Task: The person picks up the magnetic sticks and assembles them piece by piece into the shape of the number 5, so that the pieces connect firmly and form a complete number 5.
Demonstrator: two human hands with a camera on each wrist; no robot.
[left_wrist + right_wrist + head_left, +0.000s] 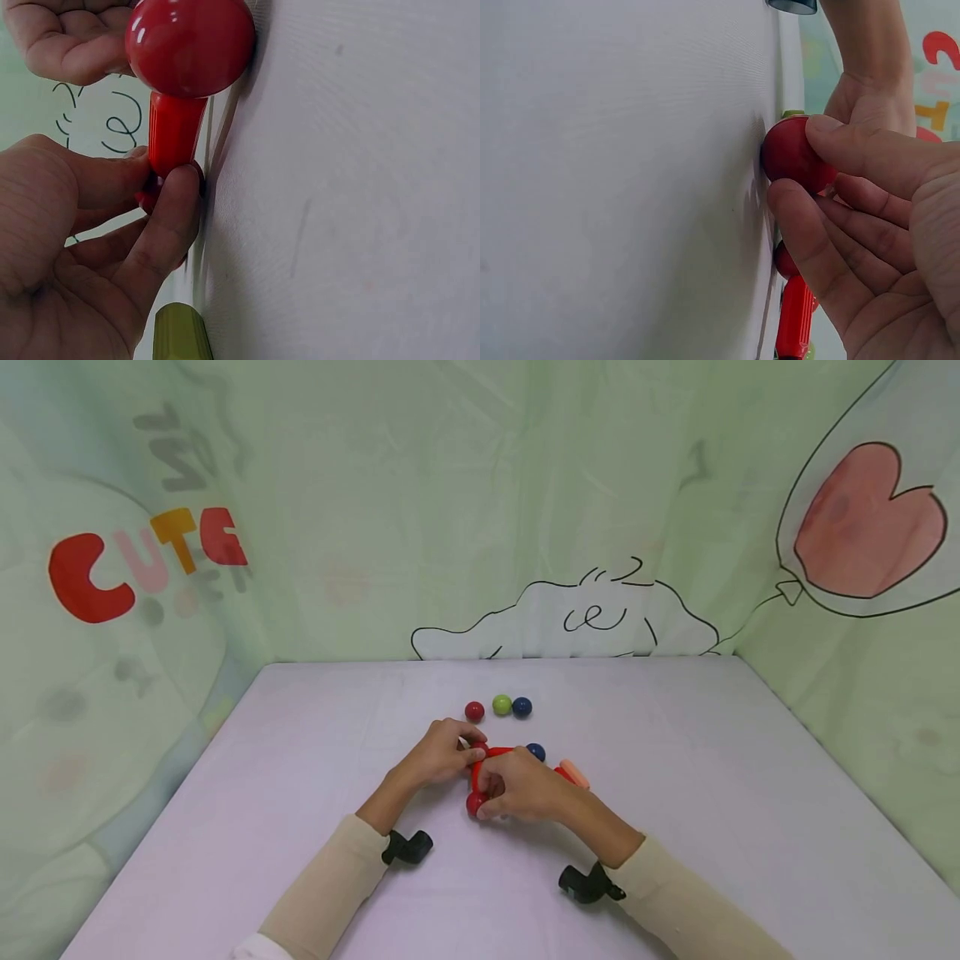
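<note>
My left hand [442, 753] pinches the far corner of a joined toy, where a red ball [481, 747] meets red rods. Its thumb and finger also lie about the far end of one red rod [177, 124] in the left wrist view. My right hand [525, 787] pinches the near red ball [795, 155] between thumb and fingers, at the rod's near end. A second red rod [500, 750] runs right from the corner toward a dark blue ball [536, 752]. My right hand partly covers the toy in the head view.
Behind the hands lie a loose red ball [474, 712], a green ball [502, 704] and another dark blue ball [522, 707]. A peach rod [575, 773] lies beside the right hand, next to a partly hidden red rod. A green rod [181, 332] shows in the left wrist view.
</note>
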